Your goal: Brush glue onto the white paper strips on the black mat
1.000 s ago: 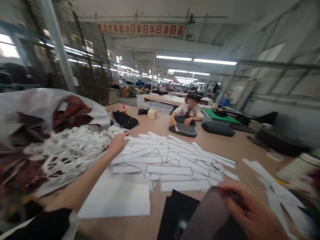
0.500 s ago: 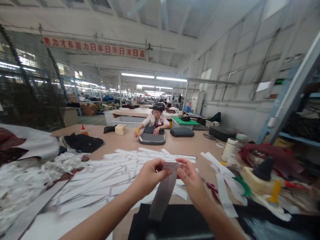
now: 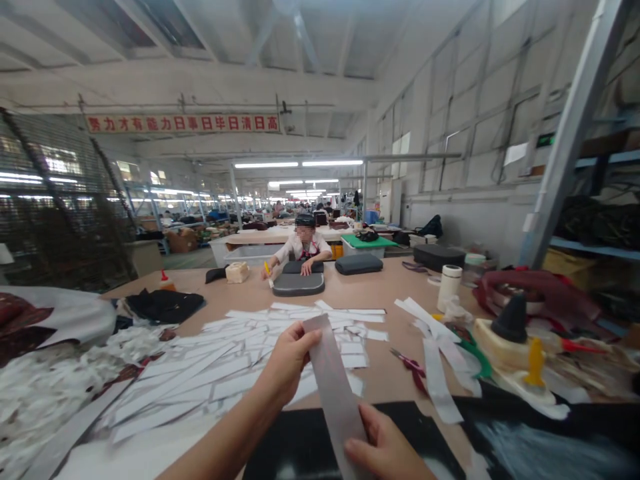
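A long grey strip [image 3: 333, 383] slants between my hands, above a black sheet [image 3: 295, 437] at the table's near edge. My left hand [image 3: 290, 357] pinches its upper end between thumb and fingers. Lower down, my right hand [image 3: 383, 440] grips the strip's right side, thumb on the face toward me. The strip's bottom end runs out of view. Many white strips [image 3: 200, 380] lie spread and overlapping on the table beyond and left of my hands. Scissors with dark red handles [image 3: 413, 367] rest to the right of the strip.
Across the brown table [image 3: 350, 293], a co-worker [image 3: 303, 247] works on a dark grey padded piece [image 3: 299, 283] with a yellow-handled tool. White scraps [image 3: 45, 393] heap at left. At right stand a white bottle [image 3: 450, 287] and a yellow-handled tool [image 3: 535, 362] near a black cone [image 3: 511, 319].
My right hand has moved down along the strip, away from my left hand. The strip now shows its face, stretched between both hands. The camera view has shifted slightly.
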### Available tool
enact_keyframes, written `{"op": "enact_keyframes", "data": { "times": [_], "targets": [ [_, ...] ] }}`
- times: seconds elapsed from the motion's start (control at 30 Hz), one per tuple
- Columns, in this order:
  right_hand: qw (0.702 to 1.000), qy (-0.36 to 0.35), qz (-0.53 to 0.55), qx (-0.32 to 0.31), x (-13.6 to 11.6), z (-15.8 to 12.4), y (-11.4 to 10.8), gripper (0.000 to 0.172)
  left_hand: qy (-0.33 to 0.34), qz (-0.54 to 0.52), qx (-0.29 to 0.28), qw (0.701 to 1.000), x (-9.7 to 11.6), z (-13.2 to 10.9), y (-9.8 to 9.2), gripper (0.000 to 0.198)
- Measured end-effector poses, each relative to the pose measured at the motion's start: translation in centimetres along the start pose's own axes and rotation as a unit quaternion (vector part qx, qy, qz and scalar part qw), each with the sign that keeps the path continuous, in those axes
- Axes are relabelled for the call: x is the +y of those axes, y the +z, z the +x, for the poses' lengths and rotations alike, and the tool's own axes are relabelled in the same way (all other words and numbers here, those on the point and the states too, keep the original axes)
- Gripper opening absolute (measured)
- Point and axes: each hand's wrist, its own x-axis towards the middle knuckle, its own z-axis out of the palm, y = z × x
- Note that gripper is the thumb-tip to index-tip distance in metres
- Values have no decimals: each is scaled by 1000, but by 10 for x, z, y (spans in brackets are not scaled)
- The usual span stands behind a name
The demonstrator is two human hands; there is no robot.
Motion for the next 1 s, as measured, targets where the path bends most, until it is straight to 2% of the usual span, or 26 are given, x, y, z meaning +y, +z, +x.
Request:
{"op": "enact_keyframes", "data": {
  "times": [0.07,0.13,0.2,0.27,0.33,0.43,0.5,0.53,0.6,0.7,0.77,0.87,1.0],
  "targets": [
    [997,33,-70,-29,5,-21,-17,30,7,9,20,1000,-6,-6,-9,31],
    [977,76,-198,-14,6,-42,-36,18,11,32,30,999,-14,-18,-23,32],
    [938,93,-333,11,7,-59,-54,13,-5,82,19,996,-24,-34,-42,33],
    [897,89,-432,35,12,-70,-67,17,-30,163,-9,986,-39,-55,-64,31],
    [857,68,-508,55,22,-79,-73,21,-37,269,-37,962,-61,-77,-86,24],
    [793,19,-606,56,49,-89,-71,26,-12,419,-67,906,-103,-111,-113,11],
    [768,8,-639,44,65,-95,-67,29,-1,481,-80,873,-128,-129,-125,14],
    [766,13,-642,43,70,-98,-66,30,2,498,-81,863,-138,-135,-129,15],
    [790,38,-611,50,72,-102,-68,31,-5,501,-70,862,-146,-141,-132,17],
    [854,111,-501,87,58,-99,-78,24,-51,434,-33,899,-141,-134,-131,16],
    [879,155,-433,123,49,-91,-86,19,-104,369,0,923,-137,-123,-130,24],
    [894,192,-370,165,50,-78,-94,22,-160,302,44,939,-141,-108,-130,41],
    [888,218,-356,194,65,-69,-97,26,-164,289,63,941,-153,-97,-133,50]
  ]
}}
